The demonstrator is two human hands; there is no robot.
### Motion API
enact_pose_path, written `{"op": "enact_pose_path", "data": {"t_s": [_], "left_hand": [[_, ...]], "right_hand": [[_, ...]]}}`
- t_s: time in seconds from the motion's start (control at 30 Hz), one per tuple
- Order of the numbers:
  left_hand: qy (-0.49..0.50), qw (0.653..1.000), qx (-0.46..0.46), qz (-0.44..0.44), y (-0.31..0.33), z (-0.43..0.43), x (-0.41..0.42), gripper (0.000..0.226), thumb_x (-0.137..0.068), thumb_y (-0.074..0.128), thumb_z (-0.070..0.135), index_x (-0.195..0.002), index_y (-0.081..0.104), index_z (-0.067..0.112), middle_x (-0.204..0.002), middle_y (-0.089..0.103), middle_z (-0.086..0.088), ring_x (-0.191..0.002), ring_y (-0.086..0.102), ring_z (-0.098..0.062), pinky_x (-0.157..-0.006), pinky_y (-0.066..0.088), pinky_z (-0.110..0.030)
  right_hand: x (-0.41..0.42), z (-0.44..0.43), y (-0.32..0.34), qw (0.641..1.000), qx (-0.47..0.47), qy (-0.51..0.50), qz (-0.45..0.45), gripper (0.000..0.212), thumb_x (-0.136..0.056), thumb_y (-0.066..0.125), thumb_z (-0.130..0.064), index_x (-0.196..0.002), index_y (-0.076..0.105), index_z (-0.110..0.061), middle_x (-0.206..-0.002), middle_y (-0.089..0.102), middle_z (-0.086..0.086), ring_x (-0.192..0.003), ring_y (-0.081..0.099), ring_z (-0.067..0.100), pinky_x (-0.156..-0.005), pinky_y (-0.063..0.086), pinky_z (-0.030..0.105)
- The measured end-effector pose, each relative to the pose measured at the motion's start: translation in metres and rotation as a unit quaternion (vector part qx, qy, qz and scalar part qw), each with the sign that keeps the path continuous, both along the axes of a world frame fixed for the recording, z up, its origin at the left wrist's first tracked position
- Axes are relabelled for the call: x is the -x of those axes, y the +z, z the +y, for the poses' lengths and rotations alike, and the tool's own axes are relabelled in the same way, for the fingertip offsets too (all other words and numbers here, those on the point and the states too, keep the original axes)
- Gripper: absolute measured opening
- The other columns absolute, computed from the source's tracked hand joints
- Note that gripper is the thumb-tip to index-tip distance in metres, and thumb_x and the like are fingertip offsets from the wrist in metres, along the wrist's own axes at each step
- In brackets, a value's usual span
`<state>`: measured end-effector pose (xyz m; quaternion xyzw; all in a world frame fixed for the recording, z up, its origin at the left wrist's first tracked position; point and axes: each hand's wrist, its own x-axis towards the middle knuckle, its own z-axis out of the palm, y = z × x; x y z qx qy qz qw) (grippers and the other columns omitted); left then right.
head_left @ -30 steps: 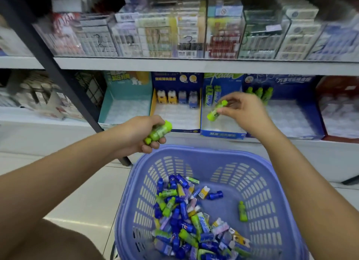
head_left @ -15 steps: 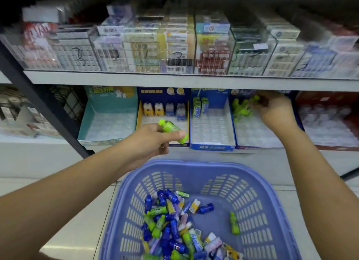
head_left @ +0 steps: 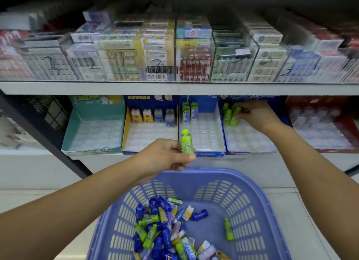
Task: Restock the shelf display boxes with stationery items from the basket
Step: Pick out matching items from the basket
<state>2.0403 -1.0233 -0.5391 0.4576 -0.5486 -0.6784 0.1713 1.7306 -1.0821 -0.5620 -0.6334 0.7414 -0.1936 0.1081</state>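
Green mini bottle (head_left: 186, 142): pinched at its lower body between thumb and fingers of the left hand (head_left: 165, 157). It is upright with the cap up, above the far rim of the basket (head_left: 258, 197) and in front of the shelf's front edge. Half a second ago it lay tilted in the same grip.

Right hand (head_left: 258, 115): at the back edge of the dark-blue display box (head_left: 250, 141), fingertips against the standing green bottles (head_left: 230, 115) there. Whether it grips one cannot be told. One second ago it held a bottle out in front of the boxes, and it has stayed at the back row since the half-second mark.

Basket: mixed heap of small items (head_left: 161, 232) at the left side, and one lone green bottle (head_left: 228, 229) lying apart to the right.

Neighbouring boxes on the shelf: blue box (head_left: 204, 135) with two cartons (head_left: 190, 112) at its back left corner, and yellow-edged box (head_left: 149, 137) with four small items (head_left: 152, 115) along its back edge.
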Motion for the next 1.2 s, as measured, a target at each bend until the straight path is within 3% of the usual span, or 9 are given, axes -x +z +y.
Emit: {"op": "enact_pose_path", "data": {"t_s": [0.33,0.53,0.6,0.7,0.87,0.93,1.07,1.13,1.2], "left_hand": [[0.005,0.998,0.066,-0.022,-0.002,0.001,0.006,0.021,-0.073,0.078,0.013,-0.092,0.069,0.014,-0.079,0.073,0.009,-0.064,0.064,0.000,-0.057,0.049,-0.013],[0.038,0.975,0.189,-0.112,-0.003,0.002,0.015,0.035,-0.063,0.086,0.028,-0.082,0.059,0.016,-0.075,0.062,0.000,-0.060,0.055,-0.008,-0.051,0.045,-0.017],[0.051,0.963,0.224,-0.141,-0.006,0.003,0.018,0.040,-0.061,0.087,0.033,-0.082,0.056,0.017,-0.076,0.062,0.001,-0.061,0.055,-0.008,-0.054,0.044,-0.019],[0.067,0.948,0.268,-0.161,-0.011,0.007,0.024,0.042,-0.060,0.087,0.035,-0.078,0.052,0.021,-0.071,0.060,0.005,-0.056,0.052,-0.003,-0.051,0.043,-0.014],[0.115,0.929,0.319,-0.148,-0.016,0.011,0.035,0.042,-0.063,0.086,0.035,-0.077,0.049,0.024,-0.071,0.058,0.007,-0.057,0.051,-0.001,-0.048,0.041,-0.010],[0.081,0.920,0.344,-0.167,-0.017,0.010,0.036,0.040,-0.067,0.083,0.037,-0.090,0.051,0.025,-0.086,0.058,0.007,-0.070,0.053,-0.004,-0.057,0.042,-0.007],[-0.157,0.838,0.422,-0.309,-0.023,0.012,0.029,0.075,-0.085,0.064,0.047,-0.145,0.029,0.019,-0.147,0.035,0.001,-0.131,0.039,-0.014,-0.102,0.031,-0.017],[-0.251,0.761,0.470,-0.371,-0.028,0.011,0.022,0.081,-0.090,0.056,0.048,-0.151,0.012,0.017,-0.158,0.015,0.000,-0.144,0.018,-0.014,-0.113,0.018,-0.022],[-0.290,0.727,0.483,-0.392,-0.032,0.007,0.018,0.082,-0.093,0.052,0.045,-0.153,0.003,0.017,-0.160,0.003,0.002,-0.147,0.006,-0.013,-0.117,0.012,-0.024]], "right_hand": [[-0.001,-0.004,-0.001,1.000,-0.024,-0.018,-0.002,0.045,-0.081,0.073,-0.017,-0.124,0.062,-0.012,-0.129,0.058,0.013,-0.118,0.053,0.028,-0.096,0.038,0.023],[-0.031,0.016,0.022,0.997,0.028,-0.068,0.020,0.038,-0.080,0.072,-0.022,-0.114,0.063,-0.009,-0.112,0.064,0.012,-0.101,0.060,0.026,-0.085,0.049,0.031],[-0.057,0.040,0.029,0.983,0.096,-0.073,-0.141,0.026,-0.082,0.070,-0.027,-0.099,0.065,-0.008,-0.085,0.068,0.006,-0.073,0.066,0.016,-0.067,0.052,0.025],[-0.102,0.082,0.038,0.912,0.019,0.032,-0.408,0.022,-0.081,0.070,-0.032,-0.088,0.068,-0.011,-0.069,0.068,0.004,-0.054,0.065,0.011,-0.053,0.053,0.020],[-0.131,0.103,0.034,0.913,0.013,0.030,-0.406,0.016,-0.074,0.079,-0.020,-0.086,0.070,-0.017,-0.084,0.070,0.008,-0.071,0.070,0.024,-0.070,0.059,0.036],[-0.122,0.101,0.034,0.912,0.037,0.032,-0.408,0.012,-0.073,0.079,-0.016,-0.081,0.071,-0.021,-0.079,0.072,0.003,-0.074,0.070,0.016,-0.072,0.058,0.028],[-0.069,0.080,0.038,0.942,0.143,-0.061,-0.297,0.024,-0.071,0.080,-0.012,-0.090,0.066,-0.017,-0.071,0.065,-0.007,-0.062,0.061,-0.002,-0.061,0.045,0.006],[-0.037,0.068,0.036,0.955,0.159,-0.102,-0.229,0.032,-0.073,0.079,-0.014,-0.103,0.067,-0.011,-0.078,0.063,0.000,-0.070,0.062,0.009,-0.064,0.044,0.010],[-0.011,0.056,0.029,0.965,0.147,-0.098,-0.194,0.035,-0.076,0.076,-0.011,-0.109,0.066,-0.004,-0.087,0.066,0.008,-0.084,0.063,0.021,-0.071,0.042,0.013]]}}
